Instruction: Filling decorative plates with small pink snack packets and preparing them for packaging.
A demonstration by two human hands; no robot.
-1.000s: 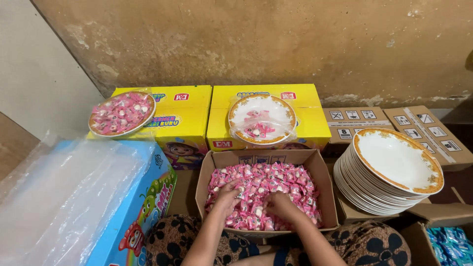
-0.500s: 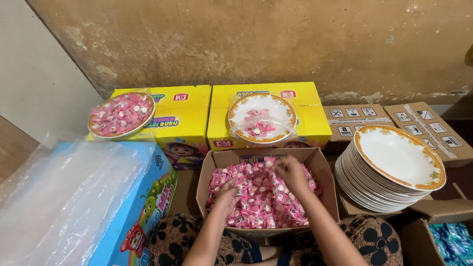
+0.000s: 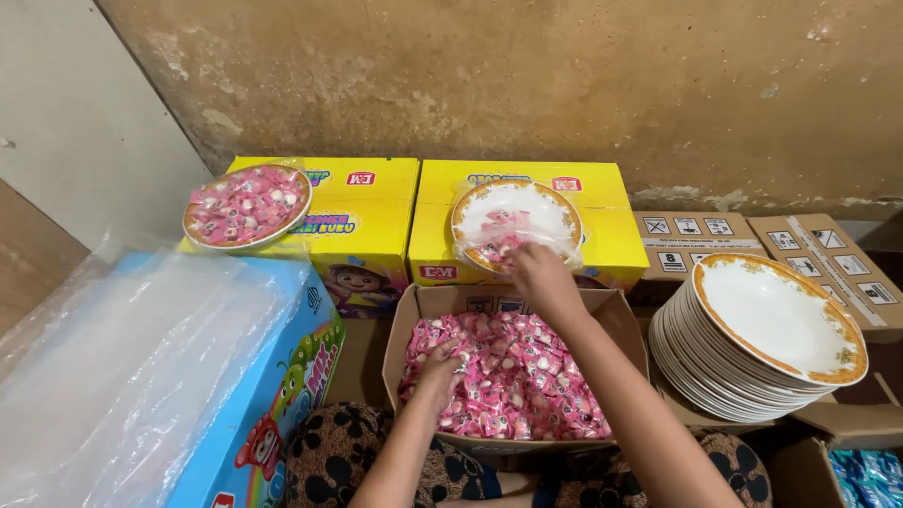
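Right now the right hand (image 3: 536,273) is pinched on pink candies over the half-filled plate (image 3: 516,224) at 12 o'clock, which sits on a yellow box (image 3: 611,235). Left hand (image 3: 440,362) is clenched in the candy carton (image 3: 513,376) at 6. Risk: plate's loose plastic wrap snags fingers, plate tips, candies spill.

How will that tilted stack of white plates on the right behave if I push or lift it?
The stack of plates is many plates deep and looks ceramic, so it is probably heavy and breakable. It already leans, resting on cardboard boxes, so a push could make the upper plates slide off. The surfaces look glossy and may be slippery; lifting a few at once seems safer.
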